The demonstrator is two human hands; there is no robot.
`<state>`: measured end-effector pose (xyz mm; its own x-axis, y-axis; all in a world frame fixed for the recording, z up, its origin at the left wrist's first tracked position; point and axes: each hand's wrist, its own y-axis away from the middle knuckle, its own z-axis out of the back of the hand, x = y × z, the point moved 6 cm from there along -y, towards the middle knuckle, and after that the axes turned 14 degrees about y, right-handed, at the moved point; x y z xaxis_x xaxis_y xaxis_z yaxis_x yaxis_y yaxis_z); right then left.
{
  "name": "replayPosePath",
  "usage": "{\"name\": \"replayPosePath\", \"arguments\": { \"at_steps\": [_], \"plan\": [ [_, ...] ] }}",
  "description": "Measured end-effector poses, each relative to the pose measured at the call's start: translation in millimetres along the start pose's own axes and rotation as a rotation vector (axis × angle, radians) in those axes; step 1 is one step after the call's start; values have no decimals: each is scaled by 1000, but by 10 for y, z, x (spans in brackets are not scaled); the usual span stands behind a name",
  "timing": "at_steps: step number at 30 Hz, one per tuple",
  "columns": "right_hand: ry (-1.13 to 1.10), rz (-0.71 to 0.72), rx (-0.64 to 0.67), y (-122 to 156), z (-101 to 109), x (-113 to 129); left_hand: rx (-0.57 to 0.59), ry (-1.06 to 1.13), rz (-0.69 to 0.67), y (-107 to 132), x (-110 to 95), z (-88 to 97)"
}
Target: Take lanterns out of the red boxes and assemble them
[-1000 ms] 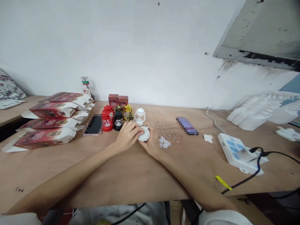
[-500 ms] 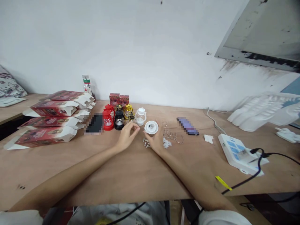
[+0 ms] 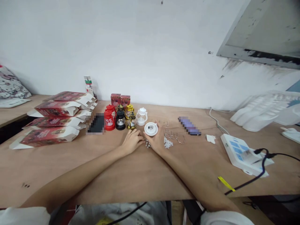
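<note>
My right hand is wrapped round a small white lantern, whose round underside is turned up toward me. A recess with small dark and metallic parts shows in the middle of that base. My left hand is lowered beside it, fingers curled and pressed together. Its fingertips touch a small pile of shiny metal pieces; whether one is pinched is hidden. White small parts and bent wire handles lie to the right of my right hand.
Miniature lanterns in red, black, gold and white stand behind my left hand. Red cartons are stacked at left. A phone, a power strip with cables and white foam-like pieces lie right.
My left hand has moved down and right from beside the lantern to the pile of metal pieces, its fingers closing together. The right hand still holds the white lantern.
</note>
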<state>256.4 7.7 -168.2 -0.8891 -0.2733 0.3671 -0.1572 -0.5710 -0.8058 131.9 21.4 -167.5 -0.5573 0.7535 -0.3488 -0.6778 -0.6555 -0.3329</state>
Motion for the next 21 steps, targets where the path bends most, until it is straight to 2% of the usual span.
{"name": "replayPosePath", "arguments": {
  "at_steps": [12,17,21],
  "plan": [
    [16,37,8,7,10,27,-63,-11,37,47,34,12],
    [30,50,-8,8,13,31,-66,34,49,49,61,17],
    [34,59,-14,6,15,37,-128,118,71,49,83,49]
  ]
}}
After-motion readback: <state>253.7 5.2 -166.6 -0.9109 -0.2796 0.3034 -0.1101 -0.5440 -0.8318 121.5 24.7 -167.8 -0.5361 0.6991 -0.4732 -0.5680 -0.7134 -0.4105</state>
